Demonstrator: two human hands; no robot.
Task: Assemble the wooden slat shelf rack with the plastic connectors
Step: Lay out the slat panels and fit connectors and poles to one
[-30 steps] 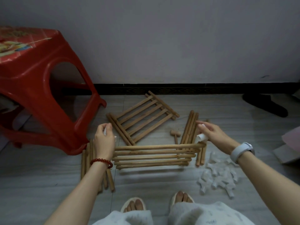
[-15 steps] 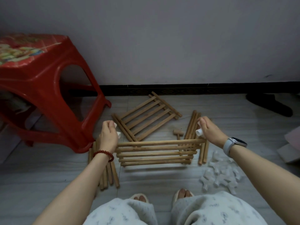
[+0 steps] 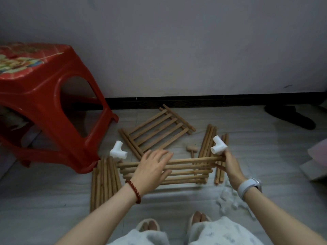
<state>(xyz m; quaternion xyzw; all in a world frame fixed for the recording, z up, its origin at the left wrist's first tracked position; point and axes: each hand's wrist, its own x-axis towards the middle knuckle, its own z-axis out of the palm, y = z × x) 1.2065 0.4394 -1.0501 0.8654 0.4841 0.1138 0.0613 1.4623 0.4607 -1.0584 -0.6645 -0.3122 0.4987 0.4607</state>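
Note:
A wooden slat panel (image 3: 185, 167) stands on its long edge on the floor in front of me. A white plastic connector (image 3: 118, 152) sits on its upper left corner, and another white connector (image 3: 218, 145) on its upper right corner. My left hand (image 3: 152, 167) is spread with straight fingers over the panel's left half, at its top slats. My right hand (image 3: 230, 165) grips the panel's right end just below the right connector. A second slat panel (image 3: 157, 131) lies flat on the floor behind.
Loose wooden rods (image 3: 104, 181) lie at the left and more rods (image 3: 207, 140) at the right. A small wooden mallet (image 3: 192, 149) lies between the panels. Spare connectors (image 3: 228, 200) are piled by my right wrist. A red stool (image 3: 44, 103) stands left, a black slipper (image 3: 290, 117) far right.
My left hand has let go of the left connector and moved right over the panel. My right hand has slid from the right connector down to the panel's end. Both connectors now show.

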